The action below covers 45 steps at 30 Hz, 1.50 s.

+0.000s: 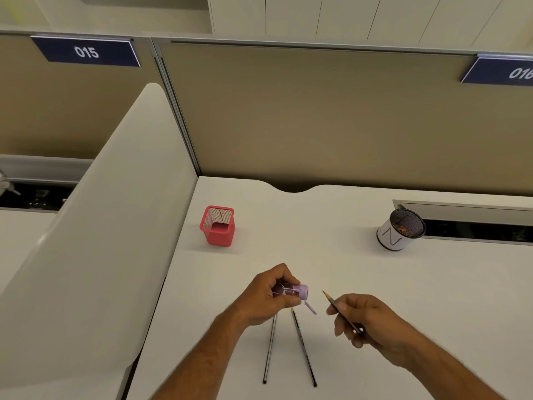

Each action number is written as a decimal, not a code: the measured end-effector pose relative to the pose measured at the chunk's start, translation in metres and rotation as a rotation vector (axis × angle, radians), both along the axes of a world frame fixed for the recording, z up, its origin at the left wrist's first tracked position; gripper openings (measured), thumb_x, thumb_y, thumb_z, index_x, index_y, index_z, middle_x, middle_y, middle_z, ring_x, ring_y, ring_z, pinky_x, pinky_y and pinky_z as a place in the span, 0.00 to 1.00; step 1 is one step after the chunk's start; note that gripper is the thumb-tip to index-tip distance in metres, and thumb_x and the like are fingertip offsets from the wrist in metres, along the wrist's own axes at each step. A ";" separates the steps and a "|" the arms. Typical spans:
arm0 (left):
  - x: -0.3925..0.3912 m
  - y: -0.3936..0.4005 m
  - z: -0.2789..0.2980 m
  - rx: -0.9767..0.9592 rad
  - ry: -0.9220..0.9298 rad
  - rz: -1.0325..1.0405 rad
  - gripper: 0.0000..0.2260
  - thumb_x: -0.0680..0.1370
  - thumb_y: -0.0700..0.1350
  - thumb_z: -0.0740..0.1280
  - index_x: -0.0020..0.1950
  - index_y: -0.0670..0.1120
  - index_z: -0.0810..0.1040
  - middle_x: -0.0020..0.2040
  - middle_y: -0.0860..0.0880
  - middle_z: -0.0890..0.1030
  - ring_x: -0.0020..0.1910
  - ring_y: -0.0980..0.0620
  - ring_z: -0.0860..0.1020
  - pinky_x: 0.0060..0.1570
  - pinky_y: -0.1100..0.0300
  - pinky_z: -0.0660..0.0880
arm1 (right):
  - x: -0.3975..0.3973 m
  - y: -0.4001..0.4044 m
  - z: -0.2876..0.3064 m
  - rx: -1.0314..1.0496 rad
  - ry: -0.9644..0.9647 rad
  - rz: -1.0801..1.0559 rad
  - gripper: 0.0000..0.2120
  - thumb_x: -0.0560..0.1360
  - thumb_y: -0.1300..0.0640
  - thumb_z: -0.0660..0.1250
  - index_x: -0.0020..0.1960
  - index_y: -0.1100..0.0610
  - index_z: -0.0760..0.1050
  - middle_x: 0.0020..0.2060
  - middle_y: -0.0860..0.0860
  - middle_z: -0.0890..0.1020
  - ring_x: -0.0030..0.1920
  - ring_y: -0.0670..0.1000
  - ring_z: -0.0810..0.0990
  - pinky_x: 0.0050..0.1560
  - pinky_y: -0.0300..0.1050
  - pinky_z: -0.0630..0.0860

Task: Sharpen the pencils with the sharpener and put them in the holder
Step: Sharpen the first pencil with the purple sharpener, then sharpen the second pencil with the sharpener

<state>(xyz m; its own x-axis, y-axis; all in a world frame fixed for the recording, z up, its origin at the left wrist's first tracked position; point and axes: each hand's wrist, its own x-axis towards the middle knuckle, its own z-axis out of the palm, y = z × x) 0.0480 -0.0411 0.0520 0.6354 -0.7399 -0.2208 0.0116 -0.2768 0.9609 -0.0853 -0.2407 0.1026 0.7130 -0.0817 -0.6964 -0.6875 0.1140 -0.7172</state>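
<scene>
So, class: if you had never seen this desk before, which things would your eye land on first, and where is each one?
The two hands near the front: the left hand grips a lilac sharpener, and the right hand pinches a pencil whose tip points at it. Next, the red mesh holder stands out at the back left of the white desk. Two more pencils lie flat near the front edge.

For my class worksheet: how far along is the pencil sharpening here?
Nothing clearly filed: the red mesh holder looks empty. In hand: the right hand holds a pointed pencil, its tip clear of the purple sharpener gripped by the left hand. Left: two pencils on the desk, the left one and the right one.
</scene>
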 end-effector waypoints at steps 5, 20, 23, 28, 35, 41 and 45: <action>-0.001 0.001 -0.004 0.008 -0.001 0.011 0.10 0.73 0.40 0.75 0.48 0.49 0.77 0.43 0.54 0.79 0.40 0.59 0.76 0.44 0.65 0.75 | -0.003 0.002 -0.002 -0.012 -0.016 0.000 0.08 0.80 0.61 0.63 0.52 0.64 0.78 0.44 0.60 0.86 0.38 0.52 0.78 0.36 0.45 0.72; -0.004 0.004 -0.028 0.125 -0.216 0.075 0.07 0.74 0.52 0.73 0.50 0.56 0.79 0.50 0.59 0.80 0.53 0.59 0.74 0.51 0.65 0.72 | -0.001 0.017 -0.081 -0.845 0.117 -0.014 0.07 0.69 0.51 0.76 0.36 0.48 0.78 0.33 0.45 0.83 0.35 0.47 0.81 0.36 0.39 0.74; -0.005 0.008 -0.032 0.130 -0.230 0.099 0.07 0.73 0.52 0.74 0.50 0.56 0.80 0.50 0.59 0.80 0.53 0.59 0.74 0.51 0.66 0.71 | -0.004 0.020 -0.102 -0.888 0.179 -0.028 0.08 0.69 0.50 0.75 0.36 0.48 0.77 0.35 0.48 0.84 0.38 0.51 0.82 0.38 0.42 0.77; -0.004 0.014 -0.039 0.149 -0.216 0.120 0.08 0.73 0.50 0.74 0.46 0.62 0.78 0.48 0.59 0.80 0.52 0.60 0.74 0.49 0.68 0.70 | -0.009 0.020 -0.120 -0.912 0.232 -0.038 0.08 0.69 0.48 0.74 0.36 0.49 0.77 0.37 0.50 0.83 0.40 0.54 0.82 0.41 0.45 0.80; -0.004 0.020 -0.049 0.167 -0.213 0.126 0.09 0.73 0.48 0.74 0.48 0.60 0.78 0.49 0.60 0.79 0.53 0.59 0.75 0.50 0.67 0.71 | -0.011 0.021 -0.130 -0.894 0.238 -0.035 0.08 0.69 0.48 0.74 0.39 0.50 0.78 0.36 0.48 0.82 0.39 0.51 0.81 0.40 0.44 0.79; -0.004 0.026 -0.056 0.182 -0.218 0.137 0.09 0.74 0.47 0.74 0.50 0.58 0.79 0.49 0.59 0.79 0.53 0.59 0.75 0.51 0.68 0.71 | -0.013 0.027 -0.128 -0.921 0.190 -0.046 0.11 0.68 0.46 0.74 0.40 0.50 0.75 0.38 0.45 0.80 0.40 0.50 0.80 0.41 0.44 0.77; -0.006 0.027 -0.057 0.195 -0.207 0.141 0.09 0.74 0.49 0.74 0.50 0.60 0.78 0.50 0.59 0.79 0.53 0.59 0.75 0.50 0.69 0.71 | -0.017 0.044 -0.129 -0.921 0.089 0.048 0.14 0.67 0.43 0.74 0.40 0.49 0.73 0.37 0.44 0.78 0.39 0.45 0.78 0.41 0.43 0.77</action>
<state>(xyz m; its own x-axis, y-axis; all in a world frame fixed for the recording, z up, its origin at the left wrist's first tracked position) 0.0419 -0.0141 -0.0054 0.7751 -0.5975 -0.2056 -0.1268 -0.4658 0.8757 -0.1019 -0.1968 -0.0269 0.6768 -0.6019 -0.4239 -0.7338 -0.5048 -0.4548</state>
